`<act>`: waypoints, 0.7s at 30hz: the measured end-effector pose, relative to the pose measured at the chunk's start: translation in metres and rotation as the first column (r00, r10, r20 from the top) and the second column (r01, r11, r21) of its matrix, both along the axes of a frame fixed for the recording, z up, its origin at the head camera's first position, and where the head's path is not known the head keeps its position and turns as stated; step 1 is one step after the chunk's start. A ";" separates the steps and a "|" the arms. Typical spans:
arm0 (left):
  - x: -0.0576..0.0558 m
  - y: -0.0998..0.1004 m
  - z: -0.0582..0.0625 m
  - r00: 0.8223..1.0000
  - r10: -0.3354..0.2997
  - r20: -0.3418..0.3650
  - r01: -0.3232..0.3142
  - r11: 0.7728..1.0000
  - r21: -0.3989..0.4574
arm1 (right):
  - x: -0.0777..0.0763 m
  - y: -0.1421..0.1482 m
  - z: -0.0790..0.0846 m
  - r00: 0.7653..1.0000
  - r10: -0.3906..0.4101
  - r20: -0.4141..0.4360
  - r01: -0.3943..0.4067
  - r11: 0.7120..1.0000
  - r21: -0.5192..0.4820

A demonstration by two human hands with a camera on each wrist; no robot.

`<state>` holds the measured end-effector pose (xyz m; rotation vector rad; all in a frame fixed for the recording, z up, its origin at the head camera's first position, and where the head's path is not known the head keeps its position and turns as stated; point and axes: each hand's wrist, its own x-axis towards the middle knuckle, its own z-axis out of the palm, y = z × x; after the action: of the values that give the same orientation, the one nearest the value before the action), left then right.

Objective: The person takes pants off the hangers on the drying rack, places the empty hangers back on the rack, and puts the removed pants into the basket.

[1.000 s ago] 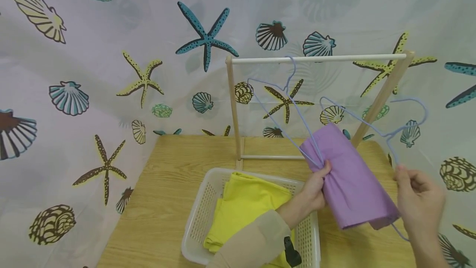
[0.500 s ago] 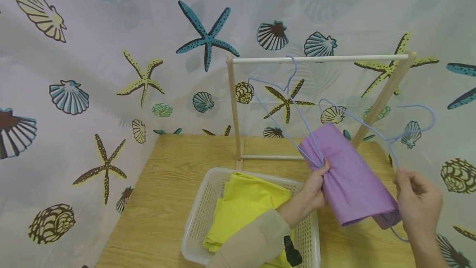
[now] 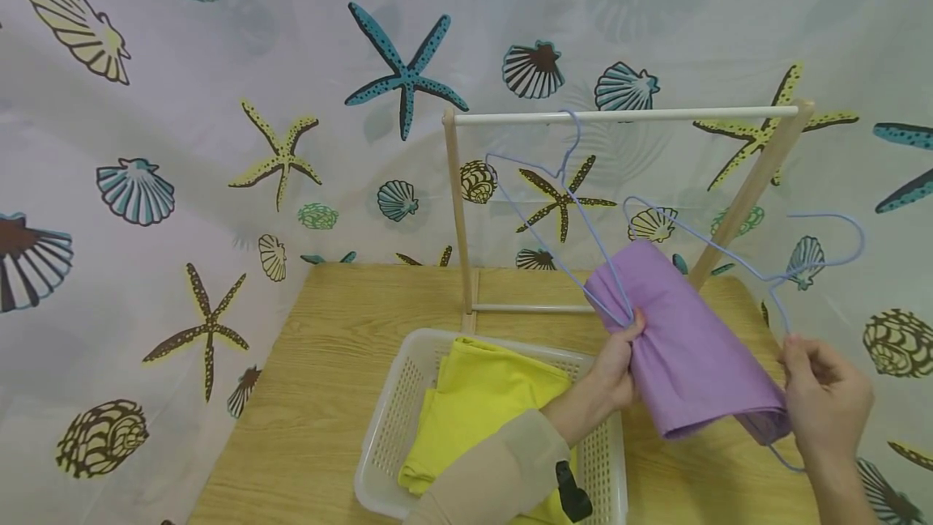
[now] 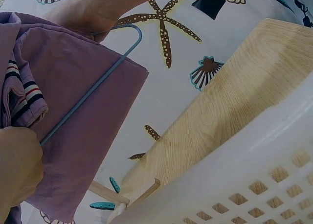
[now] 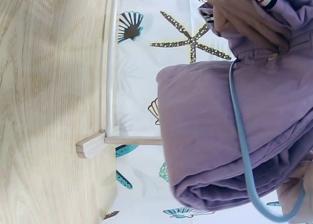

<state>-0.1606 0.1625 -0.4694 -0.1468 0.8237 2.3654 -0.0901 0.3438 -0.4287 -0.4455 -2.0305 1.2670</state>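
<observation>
A folded purple garment (image 3: 692, 347) hangs in the air at a slant, gripped near its upper left edge by my left hand (image 3: 615, 367), thumb on top. Striped trim (image 4: 29, 94) shows on it in the left wrist view, and a button in the right wrist view. My right hand (image 3: 827, 395) pinches a light blue wire hanger (image 3: 776, 278) below its hook, at the garment's right end. The hanger's bar (image 5: 242, 136) runs along the garment's face, seen from the right wrist. Another blue hanger (image 3: 594, 233) hangs from the rail, its lower corner at my left thumb.
The hanging rack has a white rail (image 3: 656, 114) and wooden posts (image 3: 457, 217). In front of it, a white perforated basket (image 3: 379, 444) holds folded yellow cloth (image 3: 481, 403). Both stand on a wooden table (image 3: 291, 395), with a shell-and-starfish patterned curtain (image 3: 328, 39) behind.
The held hanger has tilted, its hook swinging right and down. The garment's lower right end has lifted slightly. My left hand is nearly still, and the hanging hanger stays in place.
</observation>
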 end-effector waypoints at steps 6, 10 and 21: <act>0.002 -0.004 -0.001 0.999 0.030 0.031 -0.028 0.999 -0.035 | -0.001 0.008 -0.006 1.000 -0.010 -0.019 0.011 0.999 0.037; 0.002 -0.006 -0.004 0.999 0.036 0.021 -0.035 0.997 -0.064 | -0.002 0.011 -0.008 1.000 -0.014 -0.017 0.015 0.996 0.091; 0.002 -0.012 -0.011 1.000 -0.019 0.021 0.020 0.999 -0.047 | -0.007 0.024 -0.015 0.999 0.016 -0.028 -0.012 0.990 0.139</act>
<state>-0.1581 0.1505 -0.4801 -0.1816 0.8680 2.3230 -0.0972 0.3674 -0.4441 -0.3457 -2.0851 1.1248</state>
